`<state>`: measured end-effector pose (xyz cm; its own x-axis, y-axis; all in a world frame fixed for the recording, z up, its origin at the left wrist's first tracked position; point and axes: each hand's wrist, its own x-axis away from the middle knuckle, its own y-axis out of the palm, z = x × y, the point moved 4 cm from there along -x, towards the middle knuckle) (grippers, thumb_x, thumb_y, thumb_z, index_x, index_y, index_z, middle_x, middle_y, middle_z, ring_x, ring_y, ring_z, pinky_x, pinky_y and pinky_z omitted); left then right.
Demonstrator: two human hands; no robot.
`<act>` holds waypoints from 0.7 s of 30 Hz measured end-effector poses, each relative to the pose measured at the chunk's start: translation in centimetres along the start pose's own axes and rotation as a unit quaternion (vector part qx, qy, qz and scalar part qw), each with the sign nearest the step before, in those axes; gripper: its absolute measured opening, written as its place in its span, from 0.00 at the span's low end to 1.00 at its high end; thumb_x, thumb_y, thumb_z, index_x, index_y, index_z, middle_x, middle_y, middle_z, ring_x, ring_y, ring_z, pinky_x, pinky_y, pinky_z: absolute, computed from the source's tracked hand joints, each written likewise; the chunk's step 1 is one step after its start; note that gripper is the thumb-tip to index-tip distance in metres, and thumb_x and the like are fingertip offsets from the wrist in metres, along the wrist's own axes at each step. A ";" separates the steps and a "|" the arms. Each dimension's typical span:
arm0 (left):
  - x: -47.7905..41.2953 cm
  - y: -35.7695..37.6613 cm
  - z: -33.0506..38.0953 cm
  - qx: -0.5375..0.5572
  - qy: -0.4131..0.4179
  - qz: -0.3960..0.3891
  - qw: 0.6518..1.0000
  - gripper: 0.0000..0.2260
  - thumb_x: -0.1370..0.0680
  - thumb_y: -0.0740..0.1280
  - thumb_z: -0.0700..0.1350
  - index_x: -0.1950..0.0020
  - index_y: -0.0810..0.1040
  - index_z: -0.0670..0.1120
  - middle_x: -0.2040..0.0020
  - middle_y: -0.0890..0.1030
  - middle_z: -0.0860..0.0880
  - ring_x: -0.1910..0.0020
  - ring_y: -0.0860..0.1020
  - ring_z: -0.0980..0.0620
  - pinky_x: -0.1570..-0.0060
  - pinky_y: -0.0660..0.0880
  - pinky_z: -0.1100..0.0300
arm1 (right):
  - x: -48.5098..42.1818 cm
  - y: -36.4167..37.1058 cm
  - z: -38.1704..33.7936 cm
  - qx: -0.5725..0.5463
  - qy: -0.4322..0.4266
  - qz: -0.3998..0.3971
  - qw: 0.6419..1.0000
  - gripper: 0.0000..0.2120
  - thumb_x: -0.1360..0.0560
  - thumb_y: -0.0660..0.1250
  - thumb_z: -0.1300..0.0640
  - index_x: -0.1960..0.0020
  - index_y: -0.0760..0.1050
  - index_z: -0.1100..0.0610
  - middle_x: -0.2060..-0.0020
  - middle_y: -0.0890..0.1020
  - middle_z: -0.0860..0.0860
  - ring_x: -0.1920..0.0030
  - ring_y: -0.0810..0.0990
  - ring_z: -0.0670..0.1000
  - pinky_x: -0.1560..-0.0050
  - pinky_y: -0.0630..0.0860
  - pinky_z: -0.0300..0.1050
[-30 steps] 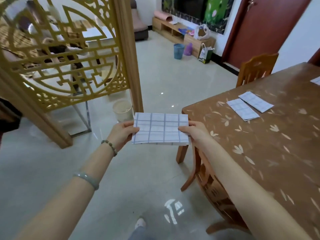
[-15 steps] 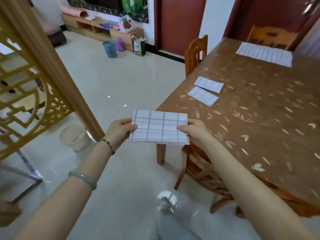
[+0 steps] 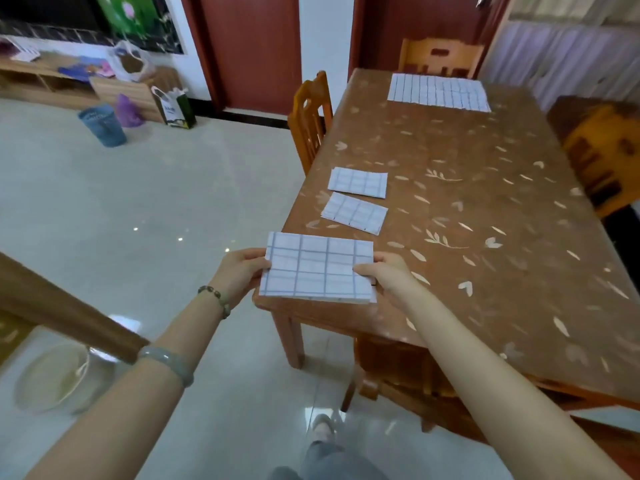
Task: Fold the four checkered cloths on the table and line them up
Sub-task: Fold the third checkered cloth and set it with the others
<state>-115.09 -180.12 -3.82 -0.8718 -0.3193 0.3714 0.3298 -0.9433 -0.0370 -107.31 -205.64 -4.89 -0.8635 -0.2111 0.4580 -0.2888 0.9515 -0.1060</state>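
I hold a folded white cloth with blue check lines (image 3: 317,268) flat over the near left corner of the brown table (image 3: 485,220). My left hand (image 3: 242,271) grips its left edge and my right hand (image 3: 384,271) grips its right edge. Two smaller folded checkered cloths lie one behind the other along the table's left side, the nearer (image 3: 355,213) and the farther (image 3: 358,182). A fourth checkered cloth (image 3: 438,91) lies spread flat at the table's far end.
A wooden chair (image 3: 308,119) stands at the table's left side, another chair (image 3: 436,55) at the far end, one (image 3: 602,154) at the right. A chair (image 3: 398,372) is tucked under the near edge. A blue bin (image 3: 102,124) and bags stand on the floor, left.
My view has swung right, bringing the whole table and the spread cloth into sight. The folded cloth in both hands has come over the table's near left corner.
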 end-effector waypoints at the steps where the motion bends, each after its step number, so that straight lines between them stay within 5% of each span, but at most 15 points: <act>1: -1.1 0.3 0.1 -0.008 -0.002 -0.007 1.000 0.11 0.25 0.64 0.32 0.45 0.79 0.39 0.53 0.83 0.42 0.56 0.82 0.47 0.55 0.80 0.58 | -0.8 -0.3 0.0 -0.002 0.006 0.007 1.000 0.07 0.30 0.69 0.67 0.55 0.80 0.58 0.53 0.84 0.57 0.51 0.83 0.58 0.45 0.79 0.58; 6: -6.0 1.3 0.0 -0.039 -0.027 -0.052 0.998 0.07 0.28 0.69 0.36 0.52 0.81 0.43 0.51 0.83 0.41 0.54 0.82 0.45 0.48 0.78 0.51 | -3.2 -1.0 0.3 -0.032 0.042 0.045 0.998 0.10 0.29 0.67 0.69 0.49 0.80 0.62 0.50 0.84 0.58 0.50 0.83 0.58 0.51 0.81 0.52; 9: -8.5 2.0 0.2 -0.087 -0.038 -0.072 0.993 0.06 0.25 0.67 0.35 0.50 0.80 0.40 0.53 0.83 0.43 0.58 0.82 0.49 0.60 0.80 0.59 | -4.4 -1.2 0.1 -0.049 0.048 0.071 0.995 0.11 0.28 0.65 0.69 0.46 0.79 0.63 0.52 0.84 0.58 0.55 0.83 0.55 0.63 0.80 0.43; 14: -13.2 2.6 0.2 -0.115 -0.062 -0.113 0.985 0.02 0.24 0.68 0.37 0.53 0.79 0.40 0.54 0.82 0.44 0.59 0.82 0.50 0.69 0.78 0.65 | -7.3 -0.5 1.0 -0.097 0.073 0.136 0.983 0.10 0.31 0.68 0.68 0.51 0.80 0.58 0.53 0.85 0.58 0.51 0.84 0.60 0.48 0.79 0.62; 21: -19.9 4.0 -0.2 -0.171 -0.095 -0.155 0.968 0.04 0.25 0.70 0.36 0.59 0.76 0.39 0.63 0.80 0.44 0.69 0.79 0.54 0.74 0.76 0.67 | -11.8 -0.3 2.3 -0.086 0.093 0.244 0.962 0.10 0.34 0.71 0.66 0.55 0.78 0.56 0.51 0.83 0.59 0.49 0.82 0.60 0.44 0.78 0.58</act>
<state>-96.43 -177.57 -11.54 -0.8168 -0.0235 0.5765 -0.1058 -0.9761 -0.1897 -97.95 -203.92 -12.29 -0.7853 0.2976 0.5429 0.2177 0.9536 -0.2078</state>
